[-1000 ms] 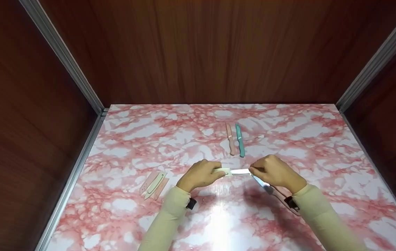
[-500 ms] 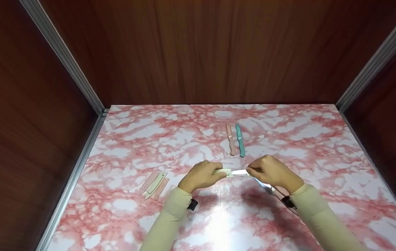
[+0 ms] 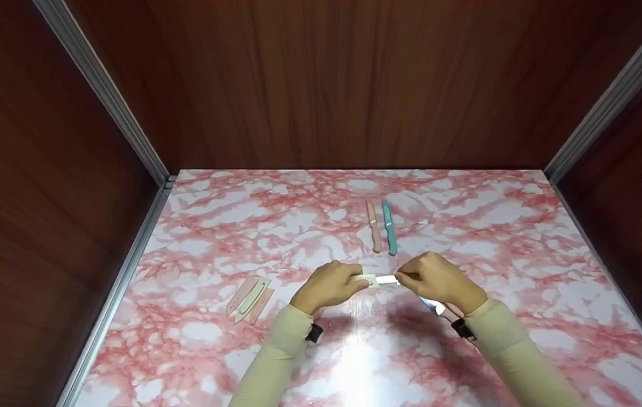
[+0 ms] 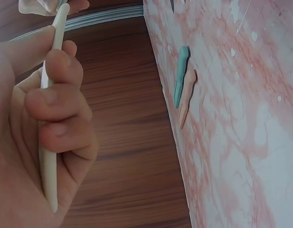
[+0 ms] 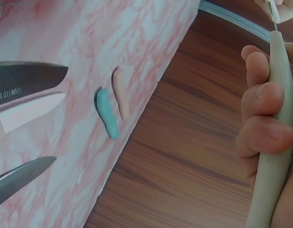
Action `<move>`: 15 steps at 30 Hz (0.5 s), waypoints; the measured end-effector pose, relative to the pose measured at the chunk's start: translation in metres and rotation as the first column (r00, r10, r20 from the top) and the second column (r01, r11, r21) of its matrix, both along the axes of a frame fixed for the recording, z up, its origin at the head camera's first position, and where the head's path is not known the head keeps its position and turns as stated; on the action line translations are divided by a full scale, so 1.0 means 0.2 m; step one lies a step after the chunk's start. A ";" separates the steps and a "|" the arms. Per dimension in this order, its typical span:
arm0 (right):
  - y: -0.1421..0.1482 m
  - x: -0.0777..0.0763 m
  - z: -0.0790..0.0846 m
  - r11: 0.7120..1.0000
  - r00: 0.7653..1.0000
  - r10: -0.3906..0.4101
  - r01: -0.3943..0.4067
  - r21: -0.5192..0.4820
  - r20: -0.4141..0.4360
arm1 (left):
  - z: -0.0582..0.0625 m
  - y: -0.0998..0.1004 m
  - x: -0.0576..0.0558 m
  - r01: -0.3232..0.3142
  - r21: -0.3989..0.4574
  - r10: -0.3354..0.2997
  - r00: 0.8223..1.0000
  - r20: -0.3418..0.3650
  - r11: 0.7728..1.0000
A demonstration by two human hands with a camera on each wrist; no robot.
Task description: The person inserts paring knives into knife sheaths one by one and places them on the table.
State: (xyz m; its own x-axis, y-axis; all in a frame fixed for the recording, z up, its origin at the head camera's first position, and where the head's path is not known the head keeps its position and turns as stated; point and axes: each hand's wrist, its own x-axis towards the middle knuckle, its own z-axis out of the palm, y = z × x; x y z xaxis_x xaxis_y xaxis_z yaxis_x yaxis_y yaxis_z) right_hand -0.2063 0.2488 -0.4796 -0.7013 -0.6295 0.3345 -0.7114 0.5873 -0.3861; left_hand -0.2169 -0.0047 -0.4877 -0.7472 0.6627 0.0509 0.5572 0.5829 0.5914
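My left hand (image 3: pixel 329 287) grips a flat, pale cream-green blade sheath (image 4: pixel 50 180), its fingers curled round it. Opposite it, my right hand (image 3: pixel 439 282) holds a paring knife by its pale green handle (image 5: pixel 274 175). The bright blade (image 3: pixel 386 280) shows between the two hands, and its tip end is hidden in the sheath. Ahead of the hands lie a pink knife (image 3: pixel 376 234) and a teal knife (image 3: pixel 390 234), side by side, their blades covered in matching colours.
Several flat sheaths, pink and pale green (image 3: pixel 253 297), lie at the left. Under and beside my right forearm are bare knives, including a large dark blade (image 5: pixel 32 80), a white blade (image 5: pixel 32 111) and another dark blade (image 5: pixel 23 178). Wooden panels enclose the marbled table (image 3: pixel 213 350).
My right hand has moved left with the knife, and less of the blade shows outside the sheath. My left hand has shifted very slightly right.
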 end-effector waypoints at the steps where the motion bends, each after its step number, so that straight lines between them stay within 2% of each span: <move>1: 0.00 0.00 0.00 1.000 1.000 0.002 -0.002 0.003 -0.005 | 0.00 0.00 0.00 0.003 -0.002 -0.003 1.000 -0.006 1.000; 15: -0.01 0.01 0.02 1.000 1.000 -0.001 0.001 0.006 -0.005 | 0.00 0.02 -0.01 0.017 0.003 -0.017 0.999 -0.032 1.000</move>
